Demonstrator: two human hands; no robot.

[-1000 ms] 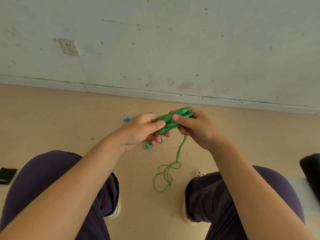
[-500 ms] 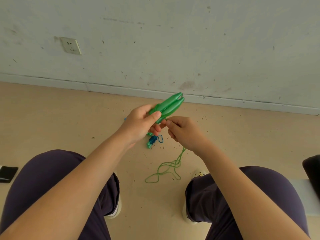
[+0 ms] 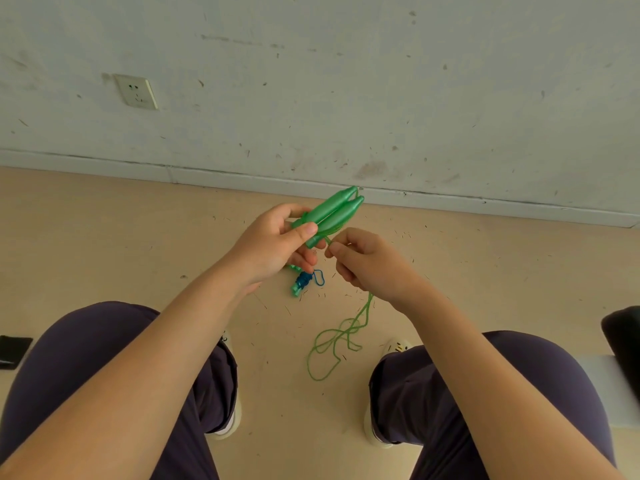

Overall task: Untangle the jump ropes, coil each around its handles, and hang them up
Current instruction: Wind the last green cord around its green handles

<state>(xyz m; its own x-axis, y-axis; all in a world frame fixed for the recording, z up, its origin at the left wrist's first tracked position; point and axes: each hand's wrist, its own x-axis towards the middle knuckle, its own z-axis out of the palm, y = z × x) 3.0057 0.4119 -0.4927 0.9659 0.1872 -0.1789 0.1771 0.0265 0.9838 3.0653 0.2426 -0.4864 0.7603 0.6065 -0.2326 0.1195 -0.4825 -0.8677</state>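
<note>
My left hand (image 3: 277, 244) grips the two green jump-rope handles (image 3: 332, 213) side by side, their tips pointing up and right toward the wall. My right hand (image 3: 367, 261) pinches the thin green cord (image 3: 346, 337) just below the handles' lower ends. From that hand the cord hangs down and lies in loose loops on the floor between my feet. A blue rope with a blue and green handle (image 3: 304, 282) lies on the floor under my left hand, mostly hidden by it.
I sit with both knees in dark trousers at the bottom of the view. A wall with a socket (image 3: 136, 92) stands ahead. A black object (image 3: 12, 351) lies at the left edge, another dark object (image 3: 623, 341) on a white bench at the right.
The handles have tilted up and now point toward the wall. My right hand left the handles and slid down to pinch the cord below them. The floor loops have shifted.
</note>
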